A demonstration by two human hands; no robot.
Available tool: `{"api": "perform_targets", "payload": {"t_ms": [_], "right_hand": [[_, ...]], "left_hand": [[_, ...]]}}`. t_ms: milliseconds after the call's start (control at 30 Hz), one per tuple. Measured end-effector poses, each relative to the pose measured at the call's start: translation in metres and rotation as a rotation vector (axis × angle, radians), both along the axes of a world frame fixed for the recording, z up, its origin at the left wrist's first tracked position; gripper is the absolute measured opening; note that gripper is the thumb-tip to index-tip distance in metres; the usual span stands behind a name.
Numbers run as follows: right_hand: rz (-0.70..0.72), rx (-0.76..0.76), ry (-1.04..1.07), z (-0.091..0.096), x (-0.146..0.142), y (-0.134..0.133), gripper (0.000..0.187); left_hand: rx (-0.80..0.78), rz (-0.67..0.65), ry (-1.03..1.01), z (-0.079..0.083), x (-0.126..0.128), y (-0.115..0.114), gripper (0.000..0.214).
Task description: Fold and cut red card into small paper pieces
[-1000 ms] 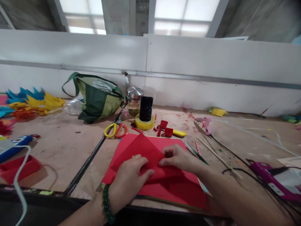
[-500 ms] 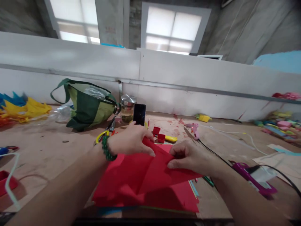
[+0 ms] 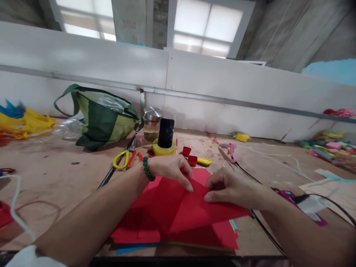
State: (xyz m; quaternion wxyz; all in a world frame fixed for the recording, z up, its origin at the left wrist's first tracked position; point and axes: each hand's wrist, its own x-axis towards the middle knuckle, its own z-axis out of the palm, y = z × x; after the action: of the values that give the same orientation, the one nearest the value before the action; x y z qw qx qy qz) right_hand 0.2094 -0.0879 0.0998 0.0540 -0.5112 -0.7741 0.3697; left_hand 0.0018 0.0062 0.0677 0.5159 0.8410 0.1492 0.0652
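A sheet of red paper (image 3: pixel 191 207) is lifted and bent over a stack of red sheets (image 3: pixel 222 237) at the front of the table. My left hand (image 3: pixel 175 170), with a green bead bracelet (image 3: pixel 148 168) on its wrist, pinches the sheet's far edge between thumb and fingers. To its right, my right hand (image 3: pixel 228 187) grips the same edge, thumb on top and fingers curled. Under the stack, blue and other coloured sheets (image 3: pixel 136 247) stick out at the front.
Behind my left hand lie scissors with yellow handles (image 3: pixel 121 159), a yellow tape roll (image 3: pixel 164 149), a phone (image 3: pixel 166 132) and a lidded jar (image 3: pixel 152 122). A green bag (image 3: pixel 107 118) stands left. A pink glue gun (image 3: pixel 230 150) and its black cord (image 3: pixel 249 174) lie right.
My left hand has moved right along the paper's edge, closer to my right hand. Its forearm has swung right, uncovering the scissors and the tape roll. The camera view has shifted slightly.
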Motion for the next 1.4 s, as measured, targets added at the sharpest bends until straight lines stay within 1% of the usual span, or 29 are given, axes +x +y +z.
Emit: {"api": "perform_targets", "payload": {"t_ms": [167, 267, 467, 700, 867, 1067, 1133, 1200, 1300, 1367, 1400], "right_hand": [[-0.016, -0.02, -0.018, 0.005, -0.001, -0.004, 0.027], [-0.019, -0.035, -0.001, 0.005, -0.001, -0.008, 0.029], [-0.037, -0.016, 0.029, 0.009, -0.001, -0.015, 0.031], [-0.046, -0.025, 0.027, 0.009, -0.002, -0.019, 0.027], [-0.049, -0.022, 0.036, 0.01, -0.003, -0.02, 0.027], [-0.05, -0.021, 0.039, 0.01, -0.002, -0.021, 0.027], [-0.038, -0.003, 0.033, 0.008, -0.003, -0.021, 0.025], [-0.024, 0.023, 0.024, 0.006, -0.005, -0.019, 0.023], [0.0, 0.069, 0.014, 0.01, -0.008, -0.017, 0.024], [-0.026, 0.158, 0.039, 0.02, -0.004, -0.015, 0.024], [-0.079, 0.236, 0.1, 0.026, 0.0, -0.014, 0.022]], "left_hand": [[-0.056, -0.008, -0.021, -0.003, 0.001, 0.0, 0.025], [-0.056, -0.011, -0.012, -0.003, 0.001, -0.001, 0.026], [-0.061, -0.005, -0.03, -0.001, 0.0, -0.005, 0.027], [-0.013, 0.002, -0.015, 0.004, 0.0, -0.009, 0.027], [-0.036, -0.01, -0.02, 0.008, -0.001, -0.012, 0.025], [-0.01, -0.024, -0.019, 0.007, -0.001, -0.009, 0.028], [0.039, -0.047, -0.017, 0.008, -0.001, -0.012, 0.03], [0.164, -0.051, -0.008, 0.013, -0.001, -0.018, 0.028], [0.39, 0.032, 0.016, 0.025, -0.005, -0.031, 0.019], [0.44, 0.091, 0.004, 0.036, -0.011, -0.036, 0.017], [0.421, 0.126, -0.015, 0.041, -0.016, -0.037, 0.018]]}}
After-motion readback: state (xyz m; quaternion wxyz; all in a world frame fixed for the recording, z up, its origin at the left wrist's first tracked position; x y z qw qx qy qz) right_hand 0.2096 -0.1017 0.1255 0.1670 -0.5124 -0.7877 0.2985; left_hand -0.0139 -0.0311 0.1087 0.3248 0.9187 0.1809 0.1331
